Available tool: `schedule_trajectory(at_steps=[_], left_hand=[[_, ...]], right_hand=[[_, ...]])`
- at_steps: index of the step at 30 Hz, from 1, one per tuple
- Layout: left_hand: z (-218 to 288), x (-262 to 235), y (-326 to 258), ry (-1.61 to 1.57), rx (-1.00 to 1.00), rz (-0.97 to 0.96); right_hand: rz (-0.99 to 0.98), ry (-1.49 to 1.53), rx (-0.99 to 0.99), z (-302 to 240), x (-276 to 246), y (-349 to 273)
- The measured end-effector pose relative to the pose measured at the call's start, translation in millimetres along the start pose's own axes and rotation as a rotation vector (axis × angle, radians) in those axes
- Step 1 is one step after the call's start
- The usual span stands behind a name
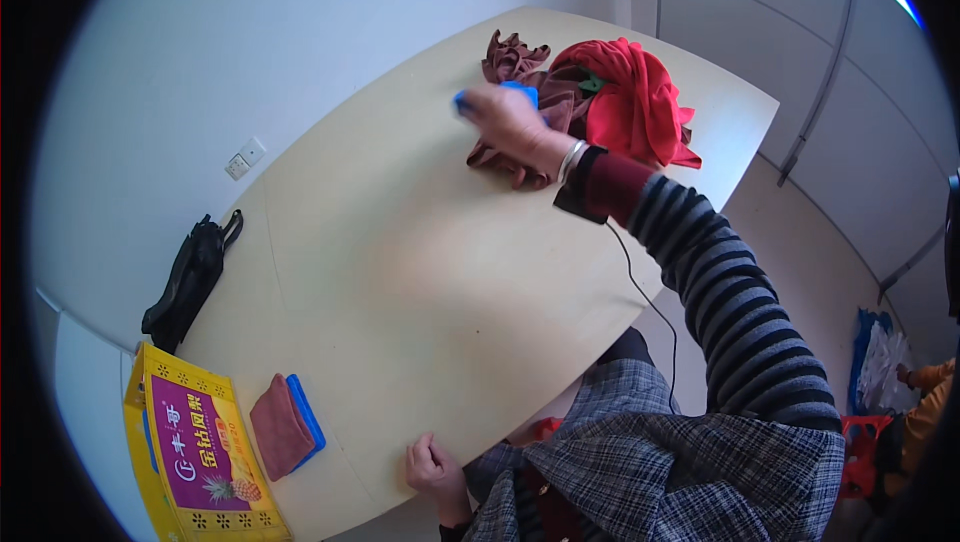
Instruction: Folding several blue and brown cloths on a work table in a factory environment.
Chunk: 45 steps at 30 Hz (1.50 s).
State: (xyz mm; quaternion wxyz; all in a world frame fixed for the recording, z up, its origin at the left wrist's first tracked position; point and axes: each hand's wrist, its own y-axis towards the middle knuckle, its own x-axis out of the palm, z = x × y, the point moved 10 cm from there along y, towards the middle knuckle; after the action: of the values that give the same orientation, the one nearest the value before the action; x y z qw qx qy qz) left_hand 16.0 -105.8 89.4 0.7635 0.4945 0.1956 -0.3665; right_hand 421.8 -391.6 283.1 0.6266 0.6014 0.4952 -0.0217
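Note:
My right hand (pixel 512 124) reaches over the far part of the table, its fingers closed and slightly blurred. Bright blue material, apparently a cloth (pixel 520 92), shows on both sides of the fingers. Under and beside this hand lies a crumpled heap of brown cloths (pixel 515 57). A bunched red cloth (pixel 632 102) rests against the heap on its right, with a bit of green between them. My left hand (pixel 436 469) rests at the table's near edge, fingers curled, with nothing visible in them.
A yellow and purple carton (pixel 200 442) stands at the near left. Beside it lie folded brown and blue cloths (pixel 287 427). A folded black umbrella (pixel 195 277) lies by the wall. A thin cable (pixel 640 287) hangs from my right wrist. Another person's orange sleeve (pixel 925 412) shows at the right.

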Motion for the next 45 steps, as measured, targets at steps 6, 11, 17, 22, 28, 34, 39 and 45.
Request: schedule_trajectory(at_steps=[6, 11, 17, 22, 28, 34, 39, 45], left_hand=[[-16.1, 1.4, -6.3, -0.044, -0.068, 0.003], [-34.2, 4.1, -8.0, -0.272, -0.289, -0.026], [-39.6, -14.0, -24.5, -0.446, -0.347, 0.041], [-29.0, -10.4, -19.3, -0.47, -0.295, -0.07], [26.0, -17.1, 35.0, -0.344, -0.003, -0.099], [85.2, -71.2, 47.2, -0.532, 0.08, 0.154], [138.6, -84.5, 37.3, -0.217, 0.424, 0.282], [130.0, -68.9, 26.1, 0.082, 0.451, 0.245]], right_hand=[[-0.287, 0.476, -0.368, -222.2, 3.8, -149.2], [-0.65, 0.603, -0.353, -296.6, 44.1, -271.6], [-0.614, 0.753, -0.244, -325.0, 23.2, -293.4], [-0.639, 0.813, -0.223, -314.0, -1.9, -284.7], [-0.75, 1.092, 0.017, -291.9, -22.0, -226.2], [-0.669, 1.32, 0.527, -260.0, -33.7, -178.4], [-0.58, 1.422, 0.602, -257.2, -22.5, -182.7], [-0.537, 1.553, 0.768, -259.4, -12.4, -191.6]])
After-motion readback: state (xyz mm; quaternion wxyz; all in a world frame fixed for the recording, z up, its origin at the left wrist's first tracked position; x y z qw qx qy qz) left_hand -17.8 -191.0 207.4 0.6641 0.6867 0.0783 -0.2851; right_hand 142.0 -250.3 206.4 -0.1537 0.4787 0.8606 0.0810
